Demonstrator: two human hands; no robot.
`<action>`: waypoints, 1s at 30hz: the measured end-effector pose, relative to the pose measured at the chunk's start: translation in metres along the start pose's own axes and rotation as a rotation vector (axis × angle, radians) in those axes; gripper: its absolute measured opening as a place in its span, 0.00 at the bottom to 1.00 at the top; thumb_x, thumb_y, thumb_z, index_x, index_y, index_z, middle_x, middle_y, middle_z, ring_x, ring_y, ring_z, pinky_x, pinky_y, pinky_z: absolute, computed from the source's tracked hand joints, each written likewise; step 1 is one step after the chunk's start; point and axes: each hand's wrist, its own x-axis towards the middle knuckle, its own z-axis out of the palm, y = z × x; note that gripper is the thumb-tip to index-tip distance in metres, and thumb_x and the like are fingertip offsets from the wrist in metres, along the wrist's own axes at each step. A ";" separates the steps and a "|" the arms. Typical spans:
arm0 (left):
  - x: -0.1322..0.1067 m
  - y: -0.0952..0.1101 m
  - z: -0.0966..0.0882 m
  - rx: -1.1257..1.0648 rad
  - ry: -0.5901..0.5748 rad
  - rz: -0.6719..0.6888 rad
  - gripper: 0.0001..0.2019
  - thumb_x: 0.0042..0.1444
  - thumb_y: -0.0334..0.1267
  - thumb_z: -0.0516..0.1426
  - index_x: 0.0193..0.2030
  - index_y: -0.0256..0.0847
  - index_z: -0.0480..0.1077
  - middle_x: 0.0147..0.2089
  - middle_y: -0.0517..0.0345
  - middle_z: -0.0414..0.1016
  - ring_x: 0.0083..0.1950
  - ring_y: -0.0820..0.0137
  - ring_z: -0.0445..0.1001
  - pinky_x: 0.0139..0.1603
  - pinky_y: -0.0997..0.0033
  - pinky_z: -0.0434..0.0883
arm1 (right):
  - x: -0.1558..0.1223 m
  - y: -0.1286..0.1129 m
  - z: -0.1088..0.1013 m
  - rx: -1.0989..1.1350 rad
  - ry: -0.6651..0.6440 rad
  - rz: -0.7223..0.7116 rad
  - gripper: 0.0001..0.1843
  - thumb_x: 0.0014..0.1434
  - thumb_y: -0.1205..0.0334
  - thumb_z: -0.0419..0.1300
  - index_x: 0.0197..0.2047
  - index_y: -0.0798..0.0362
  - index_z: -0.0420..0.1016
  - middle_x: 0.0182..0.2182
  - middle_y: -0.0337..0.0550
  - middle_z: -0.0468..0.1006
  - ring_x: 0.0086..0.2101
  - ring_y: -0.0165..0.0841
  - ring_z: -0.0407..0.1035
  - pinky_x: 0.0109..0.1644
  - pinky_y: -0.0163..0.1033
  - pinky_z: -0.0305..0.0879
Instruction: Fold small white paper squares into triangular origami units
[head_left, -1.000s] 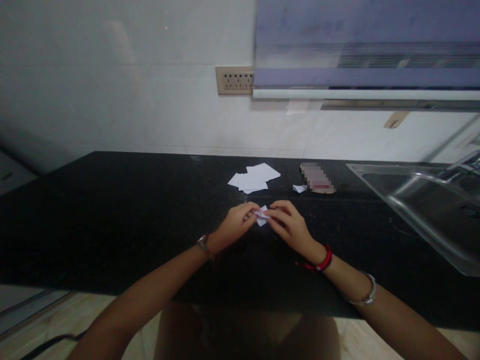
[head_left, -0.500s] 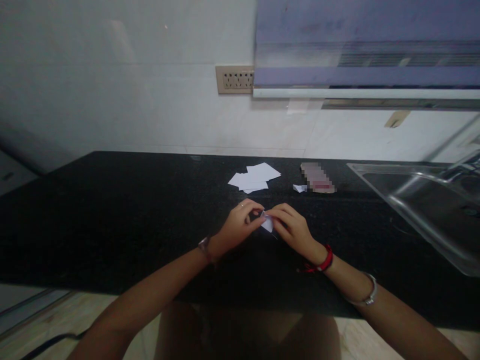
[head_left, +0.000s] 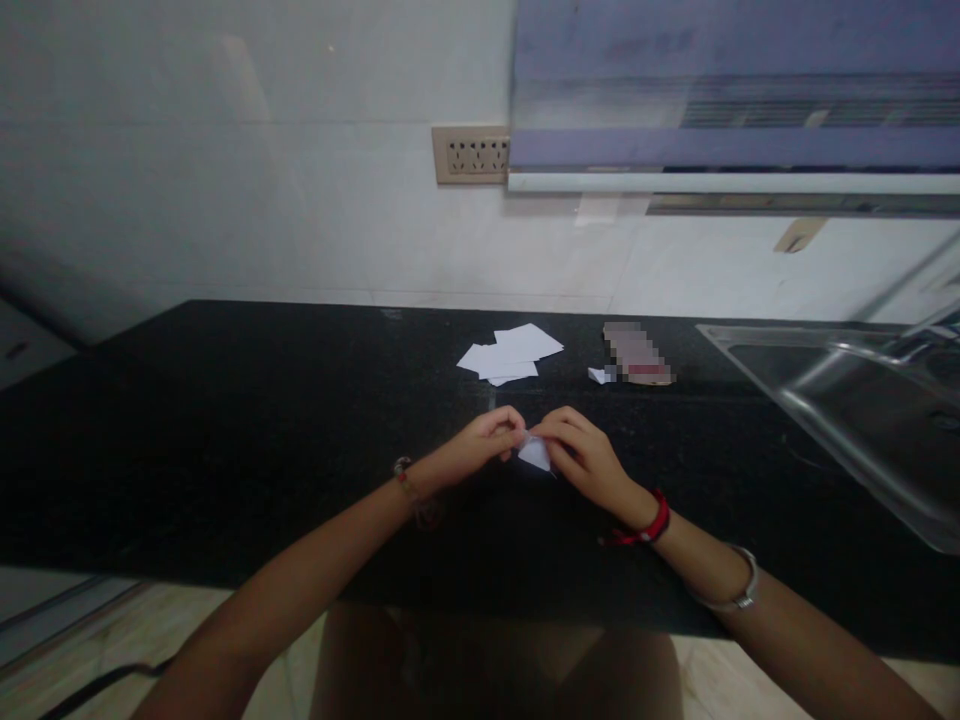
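Note:
A small folded piece of white paper [head_left: 535,455] is held between my two hands, above the dark countertop. My left hand [head_left: 491,434] pinches its upper left edge with thumb and fingers. On the other side, my right hand [head_left: 583,447] grips the paper's upper right edge, its fingers reaching over the top. The fingertips hide part of the folds. Beyond my hands lies a loose pile of white paper sheets [head_left: 514,352]. To the right of the pile is a little folded white paper piece [head_left: 598,375].
A blurred-out flat phone-like object [head_left: 637,353] touches the small folded piece. The black countertop [head_left: 225,430] runs along a tiled wall with a socket panel [head_left: 477,155]. At the right is a steel sink [head_left: 862,400]; a purple blind [head_left: 735,90] hangs above.
My left hand has turned and its fingers have curled closer together on the paper's edge. The paper's top is now more covered by the fingertips. My right hand stays nearly in place.

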 end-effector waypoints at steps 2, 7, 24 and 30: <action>0.000 0.001 -0.001 0.008 -0.018 0.014 0.12 0.50 0.44 0.52 0.30 0.36 0.59 0.22 0.66 0.59 0.23 0.79 0.57 0.25 0.79 0.54 | 0.001 0.000 -0.001 0.044 -0.026 0.011 0.12 0.55 0.73 0.48 0.40 0.52 0.68 0.34 0.43 0.65 0.36 0.30 0.62 0.39 0.36 0.60; -0.001 0.001 -0.003 0.044 -0.057 0.018 0.11 0.49 0.43 0.53 0.29 0.36 0.59 0.23 0.65 0.58 0.25 0.78 0.58 0.26 0.78 0.55 | 0.002 -0.002 -0.005 0.148 -0.120 0.026 0.11 0.56 0.71 0.49 0.40 0.52 0.67 0.34 0.43 0.64 0.36 0.29 0.61 0.39 0.35 0.60; 0.000 -0.002 0.000 -0.003 -0.031 -0.041 0.12 0.48 0.44 0.54 0.33 0.35 0.63 0.24 0.64 0.61 0.24 0.79 0.59 0.26 0.78 0.57 | 0.000 -0.008 -0.002 -0.046 0.109 0.063 0.06 0.55 0.68 0.50 0.34 0.54 0.67 0.27 0.41 0.65 0.29 0.29 0.60 0.31 0.34 0.58; -0.001 0.002 0.008 -0.063 -0.035 -0.022 0.12 0.48 0.44 0.54 0.29 0.35 0.60 0.21 0.66 0.59 0.23 0.80 0.57 0.24 0.79 0.55 | 0.000 -0.009 0.000 -0.013 0.082 0.062 0.06 0.55 0.68 0.50 0.34 0.53 0.67 0.27 0.41 0.65 0.31 0.30 0.60 0.32 0.35 0.58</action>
